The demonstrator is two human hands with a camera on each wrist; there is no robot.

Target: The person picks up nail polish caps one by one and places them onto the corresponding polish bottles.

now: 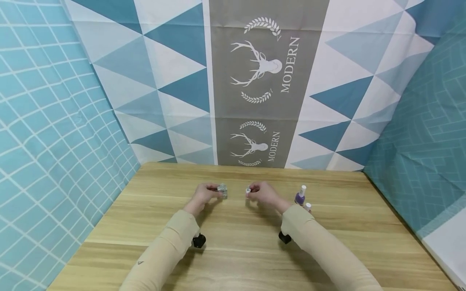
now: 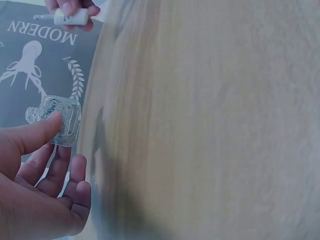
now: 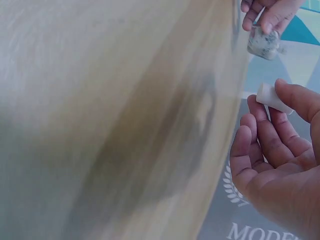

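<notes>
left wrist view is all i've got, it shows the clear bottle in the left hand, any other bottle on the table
Observer: Yes, the head view shows a purple bottle on the table, to the right of the right hand.

Operator: is it alone there or is something next to it

Observer: A small white cap shows next to it, nearer the right sleeve; what is under that cap is mostly hidden.

Operator: ok and what's at the far left side of the table

Observer: A light blue cloth with a white grid hangs along that side.
</notes>
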